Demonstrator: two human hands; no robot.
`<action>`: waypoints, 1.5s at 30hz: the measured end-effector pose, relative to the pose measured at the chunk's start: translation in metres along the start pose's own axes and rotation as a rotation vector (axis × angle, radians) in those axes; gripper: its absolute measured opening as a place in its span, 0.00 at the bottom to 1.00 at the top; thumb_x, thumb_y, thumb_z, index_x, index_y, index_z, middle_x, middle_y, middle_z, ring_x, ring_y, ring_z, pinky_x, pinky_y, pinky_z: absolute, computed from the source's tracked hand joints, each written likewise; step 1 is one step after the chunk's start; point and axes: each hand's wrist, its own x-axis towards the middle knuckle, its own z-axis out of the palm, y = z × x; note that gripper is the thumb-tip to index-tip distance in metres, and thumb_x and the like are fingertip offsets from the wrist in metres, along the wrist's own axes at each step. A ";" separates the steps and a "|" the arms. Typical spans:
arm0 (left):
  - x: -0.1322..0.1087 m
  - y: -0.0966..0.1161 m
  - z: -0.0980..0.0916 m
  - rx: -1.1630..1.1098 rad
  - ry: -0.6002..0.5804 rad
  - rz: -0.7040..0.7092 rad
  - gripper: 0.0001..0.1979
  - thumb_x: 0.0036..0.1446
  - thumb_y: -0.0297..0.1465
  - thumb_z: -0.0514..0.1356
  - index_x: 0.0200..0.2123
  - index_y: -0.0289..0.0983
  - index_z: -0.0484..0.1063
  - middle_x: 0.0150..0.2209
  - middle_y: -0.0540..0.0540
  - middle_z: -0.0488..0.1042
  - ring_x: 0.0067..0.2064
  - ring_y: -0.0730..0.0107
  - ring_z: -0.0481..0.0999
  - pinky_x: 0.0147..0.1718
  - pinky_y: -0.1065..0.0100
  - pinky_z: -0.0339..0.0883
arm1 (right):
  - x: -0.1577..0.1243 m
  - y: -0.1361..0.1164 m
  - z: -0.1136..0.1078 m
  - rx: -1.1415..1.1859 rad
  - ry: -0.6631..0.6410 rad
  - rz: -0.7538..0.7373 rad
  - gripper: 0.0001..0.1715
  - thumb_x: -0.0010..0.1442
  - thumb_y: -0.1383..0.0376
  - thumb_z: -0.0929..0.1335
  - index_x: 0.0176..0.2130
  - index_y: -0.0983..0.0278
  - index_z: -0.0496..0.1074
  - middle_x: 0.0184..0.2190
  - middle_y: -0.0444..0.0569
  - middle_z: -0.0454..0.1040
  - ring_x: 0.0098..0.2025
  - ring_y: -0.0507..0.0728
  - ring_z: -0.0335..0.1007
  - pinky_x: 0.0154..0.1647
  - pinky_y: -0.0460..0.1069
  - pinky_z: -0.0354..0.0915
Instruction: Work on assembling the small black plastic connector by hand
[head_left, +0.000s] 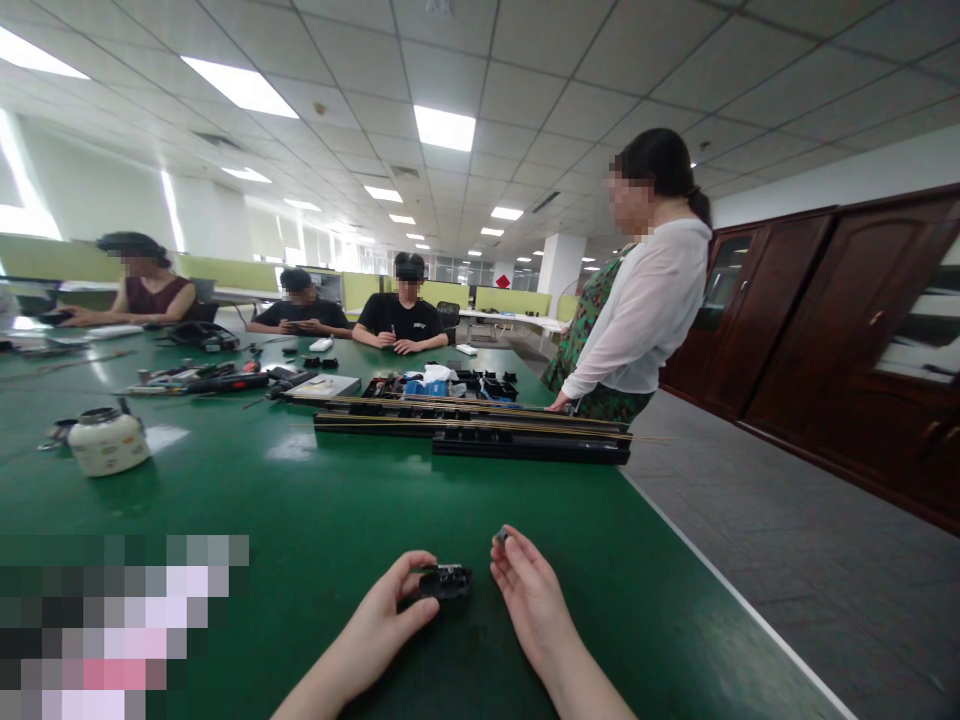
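Observation:
Near the front of the green table, my left hand (397,605) grips a small black plastic housing (447,582) between thumb and fingers. Its upper side shows some lighter inner parts, too small to make out. To the right, my right hand (529,590) pinches a tiny grey-green piece (501,536) between thumb and index finger, its other fingers curled below. What kind of piece it is, I cannot tell. A short gap separates the two hands.
Long black rails (531,447) with thin brass-coloured rods lie across the green table (285,520). A cream jar (109,442) stands at left, tools (225,382) and parts behind it. One person (637,290) stands at the right edge; several others sit beyond.

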 end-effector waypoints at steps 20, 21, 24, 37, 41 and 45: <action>0.000 0.001 0.001 -0.008 -0.011 -0.010 0.20 0.48 0.38 0.61 0.44 0.40 0.60 0.40 0.46 0.75 0.46 0.60 0.71 0.45 0.63 0.61 | -0.002 0.000 0.002 -0.080 -0.020 -0.021 0.22 0.37 0.60 0.76 0.34 0.62 0.74 0.32 0.46 0.77 0.35 0.53 0.71 0.38 0.47 0.65; 0.000 0.002 0.002 -0.006 -0.013 -0.012 0.21 0.48 0.38 0.61 0.44 0.40 0.60 0.40 0.46 0.75 0.46 0.60 0.71 0.45 0.63 0.60 | -0.002 0.001 0.002 -0.112 -0.027 -0.032 0.22 0.37 0.60 0.76 0.35 0.63 0.74 0.33 0.47 0.77 0.36 0.53 0.71 0.39 0.48 0.64; 0.001 0.002 0.002 -0.009 -0.014 -0.011 0.22 0.47 0.39 0.61 0.44 0.40 0.60 0.40 0.46 0.75 0.46 0.60 0.71 0.46 0.64 0.60 | -0.003 0.004 0.002 -0.216 -0.059 -0.069 0.23 0.39 0.58 0.75 0.37 0.64 0.73 0.35 0.49 0.77 0.40 0.56 0.71 0.44 0.50 0.63; -0.001 0.002 0.004 0.055 0.008 -0.005 0.21 0.47 0.39 0.61 0.44 0.40 0.61 0.40 0.48 0.75 0.45 0.61 0.72 0.43 0.65 0.62 | -0.017 0.005 0.010 -0.575 -0.240 -0.219 0.21 0.43 0.56 0.73 0.37 0.63 0.74 0.35 0.50 0.77 0.40 0.59 0.71 0.46 0.54 0.63; -0.001 0.004 0.004 0.059 0.018 0.013 0.20 0.48 0.37 0.60 0.44 0.40 0.61 0.39 0.47 0.75 0.46 0.60 0.71 0.45 0.63 0.61 | -0.021 0.005 0.011 -0.782 -0.275 -0.303 0.14 0.47 0.61 0.70 0.37 0.61 0.74 0.38 0.50 0.75 0.44 0.60 0.68 0.51 0.56 0.58; -0.001 0.003 0.005 0.069 0.040 0.026 0.19 0.47 0.37 0.61 0.43 0.41 0.62 0.40 0.48 0.74 0.47 0.59 0.71 0.47 0.63 0.61 | -0.026 0.001 0.013 -0.964 -0.341 -0.400 0.11 0.48 0.68 0.69 0.35 0.58 0.75 0.40 0.48 0.74 0.46 0.60 0.66 0.52 0.55 0.57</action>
